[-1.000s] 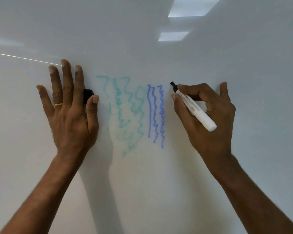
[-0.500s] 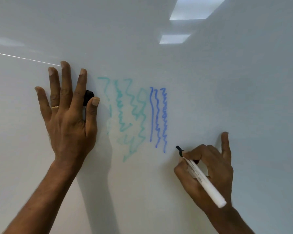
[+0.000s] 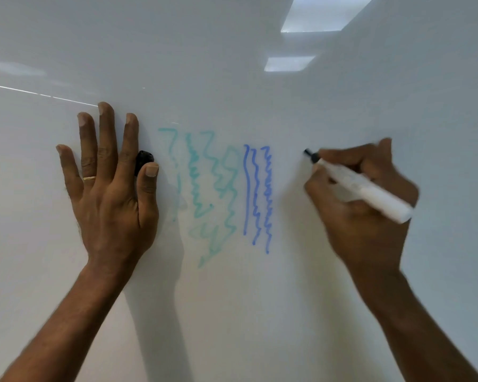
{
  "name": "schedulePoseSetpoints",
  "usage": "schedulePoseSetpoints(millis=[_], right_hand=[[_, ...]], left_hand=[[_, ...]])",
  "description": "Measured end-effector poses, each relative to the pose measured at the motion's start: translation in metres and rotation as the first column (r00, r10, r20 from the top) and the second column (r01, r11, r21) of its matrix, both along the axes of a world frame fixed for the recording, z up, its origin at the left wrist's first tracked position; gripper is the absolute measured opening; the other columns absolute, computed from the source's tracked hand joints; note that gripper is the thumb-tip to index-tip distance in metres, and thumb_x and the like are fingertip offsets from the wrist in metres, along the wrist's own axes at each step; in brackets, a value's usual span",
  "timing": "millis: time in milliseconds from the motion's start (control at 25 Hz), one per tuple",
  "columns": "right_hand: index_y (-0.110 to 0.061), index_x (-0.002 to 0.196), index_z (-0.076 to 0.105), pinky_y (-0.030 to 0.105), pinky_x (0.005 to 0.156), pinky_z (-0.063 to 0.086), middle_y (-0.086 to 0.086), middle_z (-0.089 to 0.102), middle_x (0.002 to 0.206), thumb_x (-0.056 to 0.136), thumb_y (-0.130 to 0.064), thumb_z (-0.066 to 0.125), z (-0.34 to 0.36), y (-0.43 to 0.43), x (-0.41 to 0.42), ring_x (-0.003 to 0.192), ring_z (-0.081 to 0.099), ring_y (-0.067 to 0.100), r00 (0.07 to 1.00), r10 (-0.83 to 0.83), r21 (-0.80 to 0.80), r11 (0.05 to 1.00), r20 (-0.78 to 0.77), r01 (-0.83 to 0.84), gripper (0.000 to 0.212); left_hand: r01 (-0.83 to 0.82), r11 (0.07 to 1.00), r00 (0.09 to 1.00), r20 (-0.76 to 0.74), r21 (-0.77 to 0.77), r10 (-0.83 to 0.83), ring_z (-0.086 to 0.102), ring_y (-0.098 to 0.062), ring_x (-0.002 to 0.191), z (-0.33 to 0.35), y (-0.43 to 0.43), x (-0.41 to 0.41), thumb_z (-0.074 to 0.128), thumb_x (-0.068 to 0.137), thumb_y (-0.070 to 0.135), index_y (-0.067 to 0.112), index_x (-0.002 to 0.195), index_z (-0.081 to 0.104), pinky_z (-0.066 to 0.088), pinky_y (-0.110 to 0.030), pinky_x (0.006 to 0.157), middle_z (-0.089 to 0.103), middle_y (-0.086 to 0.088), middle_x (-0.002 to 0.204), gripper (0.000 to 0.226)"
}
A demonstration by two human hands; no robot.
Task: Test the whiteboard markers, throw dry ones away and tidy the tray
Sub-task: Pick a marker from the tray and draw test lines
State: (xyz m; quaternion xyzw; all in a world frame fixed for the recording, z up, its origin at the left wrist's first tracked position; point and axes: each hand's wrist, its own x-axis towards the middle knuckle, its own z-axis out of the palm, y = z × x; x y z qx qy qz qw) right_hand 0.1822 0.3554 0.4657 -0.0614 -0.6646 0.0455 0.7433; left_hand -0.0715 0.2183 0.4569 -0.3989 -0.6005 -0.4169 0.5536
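Gripping the marker (image 3: 366,192), the right hand (image 3: 370,230) holds its tip at the whiteboard (image 3: 232,312); the left hand (image 3: 111,199) lies flat, and its loosely tucked cap (image 3: 144,160) could drop.

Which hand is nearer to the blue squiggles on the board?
Right. The right hand, gripping the marker, is just right of the blue squiggles; the left hand lies flat beyond the teal scribbles.
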Motion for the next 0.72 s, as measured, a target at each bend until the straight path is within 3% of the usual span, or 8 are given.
schedulePoseSetpoints(millis=[120,200,320,440,520,640,720], right_hand=[[-0.003,0.086,0.07,0.063,0.115,0.031,-0.004,0.072,0.083,0.081,-0.004,0.076,-0.025,0.002,-0.005,0.068,0.069,0.016,0.996,-0.088,-0.009,0.996,0.023,0.088,0.008],[-0.001,0.085,0.07,0.059,0.119,0.028,-0.006,0.068,0.081,0.081,-0.006,0.074,-0.036,0.003,-0.006,0.067,0.066,0.017,0.993,-0.111,-0.018,0.994,0.031,0.112,0.008],[-0.001,0.08,0.07,0.058,0.119,0.029,-0.013,0.061,0.079,0.08,-0.009,0.072,-0.052,0.002,-0.001,0.093,0.061,0.017,0.984,-0.166,-0.035,0.985,0.064,0.169,0.009],[-0.001,0.075,0.069,0.063,0.115,0.032,0.002,0.065,0.068,0.078,-0.006,0.073,-0.078,-0.003,0.001,0.062,0.063,0.021,0.981,-0.174,-0.045,0.983,0.082,0.178,0.007],[-0.004,0.074,0.068,0.059,0.117,0.031,0.002,0.064,0.064,0.079,-0.009,0.072,-0.096,-0.008,0.004,0.053,0.06,0.02,0.977,-0.145,-0.072,0.985,0.156,0.158,0.008],[-0.013,0.078,0.07,0.032,0.118,0.035,-0.005,0.07,0.071,0.08,-0.023,0.074,-0.111,-0.025,0.023,0.065,0.066,0.002,0.976,0.163,-0.34,0.934,0.141,-0.107,0.011],[-0.021,0.083,0.073,0.018,0.096,0.048,-0.001,0.074,0.08,0.08,-0.02,0.083,-0.111,-0.039,0.043,0.075,0.068,0.002,0.911,0.413,-0.522,0.779,0.009,-0.348,0.01]], left_hand=[[0.004,1.0,1.0,-0.011,0.0,-0.004,0.011,-0.031,0.16,0.0,0.001,-0.001,0.027,0.113,0.042,0.02,0.162,0.028,0.007,-0.059,0.128,0.02,-0.011,0.171,0.054],[0.011,1.0,1.0,0.004,0.01,-0.011,0.012,-0.031,0.16,0.0,0.0,0.0,0.028,0.113,0.042,0.02,0.162,0.029,0.007,-0.059,0.128,0.02,-0.012,0.171,0.054],[0.026,1.0,1.0,0.002,0.013,-0.026,0.013,-0.031,0.16,0.0,0.001,0.002,0.032,0.113,0.04,0.021,0.161,0.031,0.008,-0.06,0.127,0.021,-0.011,0.171,0.052],[0.048,0.998,0.999,-0.014,0.042,-0.047,0.017,-0.031,0.159,0.0,0.0,0.002,0.039,0.113,0.035,0.021,0.159,0.038,0.009,-0.056,0.128,0.026,-0.012,0.169,0.048],[0.09,0.991,0.996,-0.02,0.099,-0.088,0.024,-0.031,0.157,-0.004,0.0,0.004,0.046,0.112,0.03,0.017,0.153,0.048,0.011,-0.052,0.129,0.034,-0.014,0.165,0.043],[0.198,0.96,0.98,-0.041,0.197,-0.194,0.038,-0.029,0.152,-0.01,-0.002,0.004,0.054,0.109,0.022,0.008,0.134,0.066,0.026,-0.06,0.123,0.051,-0.015,0.153,0.031],[0.283,0.929,0.958,-0.019,0.239,-0.287,0.043,-0.025,0.149,-0.013,-0.002,-0.004,0.056,0.108,0.023,0.01,0.127,0.07,0.035,-0.064,0.115,0.057,-0.009,0.148,0.027]])
